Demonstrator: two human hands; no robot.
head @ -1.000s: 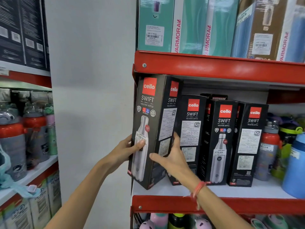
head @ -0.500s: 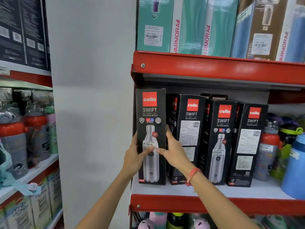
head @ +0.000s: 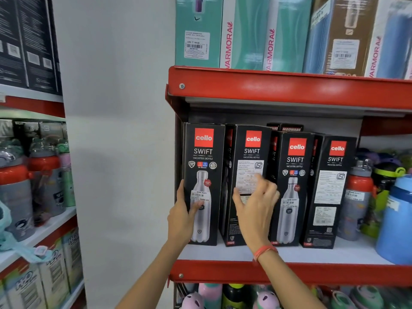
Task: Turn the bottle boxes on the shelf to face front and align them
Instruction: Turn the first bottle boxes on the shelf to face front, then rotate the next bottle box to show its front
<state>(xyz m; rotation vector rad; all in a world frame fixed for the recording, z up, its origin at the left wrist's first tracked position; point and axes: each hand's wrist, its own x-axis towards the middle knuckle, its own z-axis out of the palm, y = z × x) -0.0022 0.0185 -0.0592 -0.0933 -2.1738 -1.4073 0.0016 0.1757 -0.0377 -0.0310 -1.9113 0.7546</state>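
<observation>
Several black Cello Swift bottle boxes stand in a row on the white shelf. The leftmost box shows its bottle picture to the front and stands upright. My left hand grips its left edge, thumb on the front face. The second box shows its printed label side. My right hand hovers in front of it, fingers apart and blurred, holding nothing. The third box faces front. The fourth box shows its label side.
A Modware box peeks out behind the row. Loose bottles and a blue flask crowd the shelf's right end. The red shelf above carries tall Varmora boxes. A white wall and another shelf with bottles lie left.
The leftmost box went from tilted in both hands to upright on the shelf, facing front. My right hand let go of it and moved right, in front of the second box.
</observation>
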